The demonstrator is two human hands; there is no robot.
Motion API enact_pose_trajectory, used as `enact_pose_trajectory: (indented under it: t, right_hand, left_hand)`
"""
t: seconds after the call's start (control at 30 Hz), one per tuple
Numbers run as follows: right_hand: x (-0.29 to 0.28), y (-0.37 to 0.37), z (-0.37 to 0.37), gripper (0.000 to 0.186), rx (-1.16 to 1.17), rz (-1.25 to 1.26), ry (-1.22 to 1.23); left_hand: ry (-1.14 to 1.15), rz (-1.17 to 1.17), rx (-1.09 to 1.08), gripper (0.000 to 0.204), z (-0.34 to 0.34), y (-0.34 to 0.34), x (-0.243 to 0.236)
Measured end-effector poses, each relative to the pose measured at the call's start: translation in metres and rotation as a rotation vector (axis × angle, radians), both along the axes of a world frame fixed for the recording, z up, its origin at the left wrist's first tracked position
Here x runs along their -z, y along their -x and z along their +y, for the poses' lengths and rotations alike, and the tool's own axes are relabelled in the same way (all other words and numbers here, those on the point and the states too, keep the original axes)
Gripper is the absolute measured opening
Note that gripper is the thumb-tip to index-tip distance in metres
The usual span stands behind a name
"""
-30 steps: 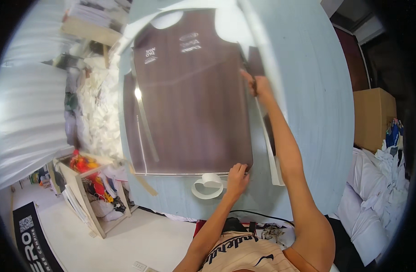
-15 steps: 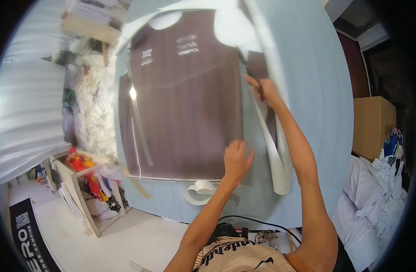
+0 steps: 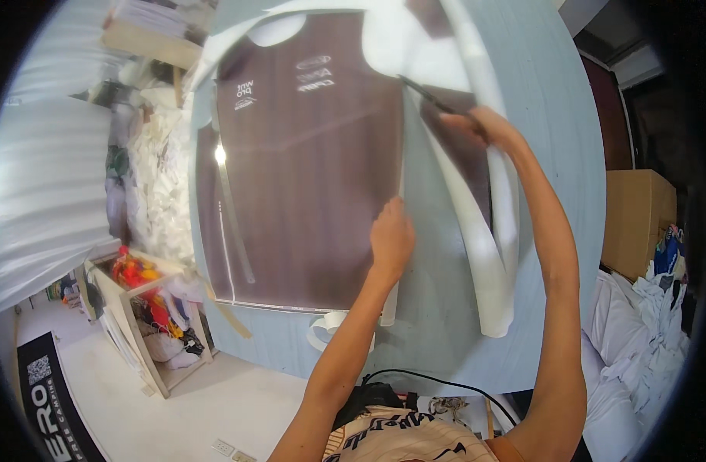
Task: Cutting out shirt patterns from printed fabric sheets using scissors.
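Observation:
A dark brown printed shirt-front panel [image 3: 307, 169] with white print at the chest lies on the pale blue table. My right hand [image 3: 484, 127] is closed on dark scissors [image 3: 431, 94], whose tips reach the panel's upper right edge below the armhole curve. Lower on that same edge, my left hand [image 3: 393, 237] has its fingers closed, slightly blurred, on the panel's side; a narrow pale strip shows below it. A cut-away sheet with a white border [image 3: 480, 262] and a dark patch [image 3: 460, 138] lies to the right, apart from the panel.
A curled white strip [image 3: 322, 329] lies near the table's front edge, partly behind my left forearm. A black cable [image 3: 437, 376] runs along the near side. White scraps [image 3: 164, 169] are heaped at left, above a wooden frame bin [image 3: 164, 369]. A cardboard box [image 3: 637, 219] stands at right.
My right hand with the scissors has moved right and slightly up. My left hand has slid up the panel's edge and its fingers have drawn together. The cut-away sheet has shifted right, widening the gap.

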State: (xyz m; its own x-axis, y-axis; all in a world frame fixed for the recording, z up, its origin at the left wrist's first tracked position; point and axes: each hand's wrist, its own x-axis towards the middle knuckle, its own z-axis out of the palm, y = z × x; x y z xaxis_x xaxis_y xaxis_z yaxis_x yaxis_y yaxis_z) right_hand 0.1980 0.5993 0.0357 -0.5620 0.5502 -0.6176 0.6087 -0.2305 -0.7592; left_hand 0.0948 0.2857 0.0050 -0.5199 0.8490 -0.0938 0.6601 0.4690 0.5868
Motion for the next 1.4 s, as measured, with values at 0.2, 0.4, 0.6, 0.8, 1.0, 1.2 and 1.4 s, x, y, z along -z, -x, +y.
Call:
enact_pose_trajectory:
  t: [0.2,0.4,0.6,0.8,1.0,1.2,1.4]
  right_hand:
    - [-0.002,0.001,0.019,0.056,-0.104,-0.028,-0.091]
    - [0.004,0.000,0.052,0.035,-0.324,-0.104,-0.215]
    - [-0.013,0.008,0.072,0.059,-0.397,-0.146,-0.190]
    - [-0.002,0.019,0.079,0.059,-0.360,-0.099,-0.107]
    - [0.002,0.027,0.075,0.059,-0.367,-0.055,-0.131]
    - [-0.007,0.042,0.056,0.055,-0.302,-0.070,-0.119]
    - [-0.006,0.063,0.026,0.052,-0.012,0.025,-0.013]
  left_hand:
    - [-0.060,-0.030,-0.019,0.033,-0.006,0.003,0.008]
    - [-0.068,-0.045,-0.029,0.030,-0.008,0.004,0.012]
    - [-0.112,-0.014,-0.038,0.031,-0.014,0.007,0.015]
    - [-0.115,-0.069,-0.045,0.032,-0.011,0.011,0.015]
    - [-0.179,-0.048,-0.037,0.030,-0.010,0.013,0.010]
    - [-0.177,-0.040,-0.025,0.029,-0.010,0.012,0.010]
    - [-0.149,-0.080,-0.028,0.027,-0.009,0.009,0.001]
